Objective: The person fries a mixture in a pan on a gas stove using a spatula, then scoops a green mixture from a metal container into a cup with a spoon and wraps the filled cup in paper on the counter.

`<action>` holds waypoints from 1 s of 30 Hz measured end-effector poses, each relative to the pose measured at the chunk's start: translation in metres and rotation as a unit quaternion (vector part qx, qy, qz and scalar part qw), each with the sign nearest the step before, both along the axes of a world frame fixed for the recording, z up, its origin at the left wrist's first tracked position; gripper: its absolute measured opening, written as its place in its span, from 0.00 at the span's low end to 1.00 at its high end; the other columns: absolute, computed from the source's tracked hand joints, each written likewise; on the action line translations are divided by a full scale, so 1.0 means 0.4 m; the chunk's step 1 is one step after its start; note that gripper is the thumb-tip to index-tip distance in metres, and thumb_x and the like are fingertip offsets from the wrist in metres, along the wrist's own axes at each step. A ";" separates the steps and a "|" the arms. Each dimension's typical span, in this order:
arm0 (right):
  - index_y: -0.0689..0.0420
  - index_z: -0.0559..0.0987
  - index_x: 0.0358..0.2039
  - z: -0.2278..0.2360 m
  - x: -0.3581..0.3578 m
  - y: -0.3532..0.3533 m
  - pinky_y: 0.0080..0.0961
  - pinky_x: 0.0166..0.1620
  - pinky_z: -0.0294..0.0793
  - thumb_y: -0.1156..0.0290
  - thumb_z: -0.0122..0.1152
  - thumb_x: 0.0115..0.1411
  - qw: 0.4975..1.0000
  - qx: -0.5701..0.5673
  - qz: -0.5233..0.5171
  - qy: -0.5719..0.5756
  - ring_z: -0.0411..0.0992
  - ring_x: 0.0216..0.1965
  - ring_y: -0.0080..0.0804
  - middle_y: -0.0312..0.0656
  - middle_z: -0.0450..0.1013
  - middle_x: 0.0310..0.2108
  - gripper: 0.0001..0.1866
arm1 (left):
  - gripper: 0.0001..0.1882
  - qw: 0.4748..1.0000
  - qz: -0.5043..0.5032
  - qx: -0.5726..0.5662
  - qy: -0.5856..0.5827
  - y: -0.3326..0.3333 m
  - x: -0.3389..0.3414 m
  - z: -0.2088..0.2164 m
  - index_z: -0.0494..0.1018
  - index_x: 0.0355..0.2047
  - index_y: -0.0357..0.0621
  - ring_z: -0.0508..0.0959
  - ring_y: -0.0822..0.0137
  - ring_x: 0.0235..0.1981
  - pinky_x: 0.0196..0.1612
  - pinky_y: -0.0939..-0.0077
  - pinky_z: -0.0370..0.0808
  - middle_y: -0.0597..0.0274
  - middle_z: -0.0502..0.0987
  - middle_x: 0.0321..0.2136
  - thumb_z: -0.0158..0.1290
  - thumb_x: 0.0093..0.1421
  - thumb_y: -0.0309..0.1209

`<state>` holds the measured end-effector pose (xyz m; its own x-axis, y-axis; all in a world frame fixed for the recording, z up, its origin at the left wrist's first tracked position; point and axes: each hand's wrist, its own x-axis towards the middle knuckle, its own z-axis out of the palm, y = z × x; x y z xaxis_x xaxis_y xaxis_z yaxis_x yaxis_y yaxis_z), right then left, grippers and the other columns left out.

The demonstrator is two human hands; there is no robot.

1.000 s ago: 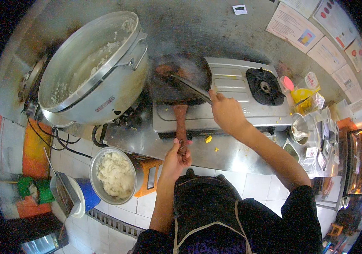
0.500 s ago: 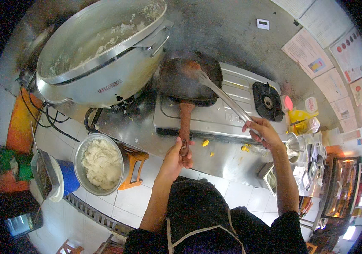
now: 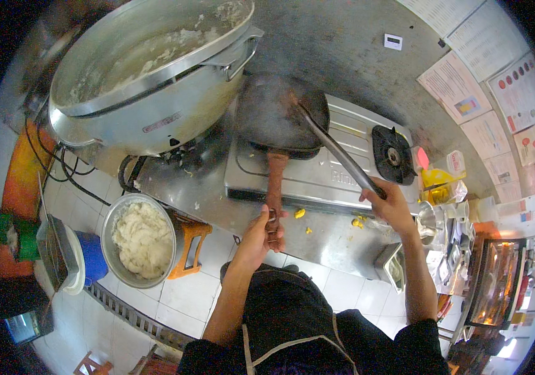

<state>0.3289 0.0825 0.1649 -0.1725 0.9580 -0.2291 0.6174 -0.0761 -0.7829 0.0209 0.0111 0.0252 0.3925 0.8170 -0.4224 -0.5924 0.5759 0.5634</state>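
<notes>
My left hand (image 3: pixel 257 239) is closed around the brown handle of a dark square frying pan (image 3: pixel 258 122), which sits on the left burner of a steel gas stove (image 3: pixel 352 112). In my right hand (image 3: pixel 392 209) is a pair of long metal tongs (image 3: pixel 344 153), reaching down into the pan from the right. At the tongs' tip is a small reddish-brown piece of food (image 3: pixel 293 98); whether the tongs grip it or only touch it, I cannot tell. Steam blurs the pan's inside.
A large metal pot (image 3: pixel 155 115) with rice stuck inside stands left of the stove. Below it, a bowl of white rice (image 3: pixel 144 240) rests near an orange stool (image 3: pixel 191 250). Yellow scraps (image 3: pixel 299 213) lie on the counter's front. At right are a bare burner (image 3: pixel 394 155) and a yellow packet (image 3: pixel 440 180).
The tongs have turned in my right hand, so their narrow dark side now shows. My left hand stays on the pan handle. The whole view has shifted slightly.
</notes>
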 end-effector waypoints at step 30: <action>0.63 0.63 0.67 -0.059 -0.103 0.045 0.42 0.35 0.80 0.75 0.60 0.59 0.833 0.284 0.081 -0.468 0.78 0.30 0.49 0.50 0.72 0.40 0.35 | 0.30 0.999 0.023 -0.007 0.029 0.011 -0.001 0.022 0.74 0.51 0.41 0.63 0.74 0.16 0.20 0.78 0.60 0.72 0.64 0.20 0.37 0.76 0.56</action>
<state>0.2876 0.1006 0.1412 -0.3095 0.9396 0.1466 0.9441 0.2851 0.1656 0.0207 0.0155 0.0338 0.3289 0.8277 -0.4546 -0.5843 0.5566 0.5906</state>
